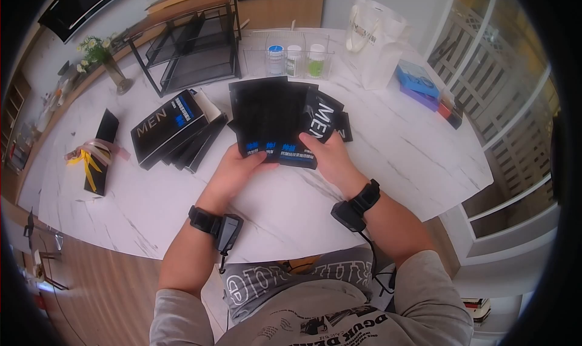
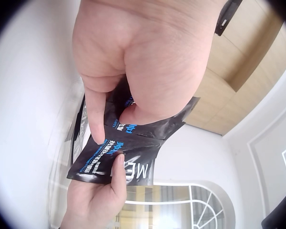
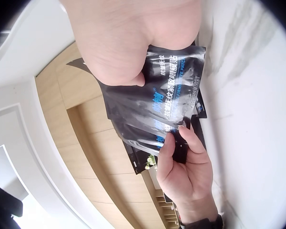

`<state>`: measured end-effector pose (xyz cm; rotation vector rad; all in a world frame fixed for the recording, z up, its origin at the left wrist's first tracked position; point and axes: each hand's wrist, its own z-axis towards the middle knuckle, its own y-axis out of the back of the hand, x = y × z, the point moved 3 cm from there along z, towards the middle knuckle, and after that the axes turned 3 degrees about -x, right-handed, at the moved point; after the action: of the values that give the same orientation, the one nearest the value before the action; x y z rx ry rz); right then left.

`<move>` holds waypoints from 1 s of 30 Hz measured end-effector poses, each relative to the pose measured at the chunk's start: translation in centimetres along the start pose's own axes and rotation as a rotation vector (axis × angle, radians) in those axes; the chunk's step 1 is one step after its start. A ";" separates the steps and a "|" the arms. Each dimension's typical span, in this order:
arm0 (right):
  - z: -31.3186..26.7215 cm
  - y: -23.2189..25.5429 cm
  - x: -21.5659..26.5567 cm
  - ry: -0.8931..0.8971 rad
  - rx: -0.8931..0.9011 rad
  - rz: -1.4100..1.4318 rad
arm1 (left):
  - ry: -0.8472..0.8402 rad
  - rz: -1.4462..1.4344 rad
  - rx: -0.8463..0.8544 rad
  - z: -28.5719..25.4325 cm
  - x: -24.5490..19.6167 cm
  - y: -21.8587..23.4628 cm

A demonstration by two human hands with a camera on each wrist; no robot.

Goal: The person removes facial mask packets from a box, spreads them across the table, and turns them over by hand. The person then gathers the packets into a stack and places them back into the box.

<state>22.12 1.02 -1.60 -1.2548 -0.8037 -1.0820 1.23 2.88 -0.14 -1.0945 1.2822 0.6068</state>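
Several black foil sachets [image 1: 264, 113] with blue and white print are fanned out above the table, held between both hands. The left hand [image 1: 240, 169] pinches their lower left edge, thumb on top. On the right side, the right hand [image 1: 333, 158] grips the sachets with its thumb over the front one. A sachet with large "MEN" lettering [image 1: 321, 117] shows beyond the right thumb. The left wrist view shows the overlapping sachets [image 2: 105, 155] with a hand at each end; in the right wrist view their printed faces [image 3: 169, 90] are seen close up.
Black "MEN" boxes [image 1: 167, 125] lie stacked at left, beside a black box with a yellow ribbon [image 1: 91, 167]. Behind stand a mesh tray rack [image 1: 197, 67], a clear organizer with bottles [image 1: 292, 61] and a white bag [image 1: 376, 49]. Blue and purple boxes [image 1: 417, 80] lie at right.
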 end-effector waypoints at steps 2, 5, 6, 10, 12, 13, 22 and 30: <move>0.1 0.1 -0.3 0.009 -0.007 -0.003 | -0.006 -0.001 0.006 0.0 0.1 0.1; 0.0 0.0 -0.1 0.014 -0.001 -0.007 | -0.009 -0.002 0.004 0.0 0.0 0.0; 0.0 0.0 -0.2 0.017 0.000 -0.012 | -0.009 -0.002 0.001 0.0 0.0 0.0; 0.0 0.1 -0.2 0.024 -0.001 -0.019 | 0.008 0.026 -0.015 0.0 0.0 0.0; 0.0 0.0 -0.1 0.028 -0.003 -0.026 | 0.008 0.029 -0.018 0.0 0.1 0.1; 0.0 0.1 -0.1 0.029 -0.003 -0.034 | 0.009 0.032 -0.019 0.0 0.1 0.1; 0.1 0.3 -0.3 0.031 -0.014 -0.053 | -0.002 0.017 -0.012 0.1 0.2 0.2; 0.0 0.1 0.0 0.031 -0.016 -0.069 | 0.012 0.038 -0.004 0.1 0.3 0.3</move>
<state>22.19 1.07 -1.64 -1.2287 -0.8213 -1.1626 1.07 3.07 -0.48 -1.0809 1.3154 0.6323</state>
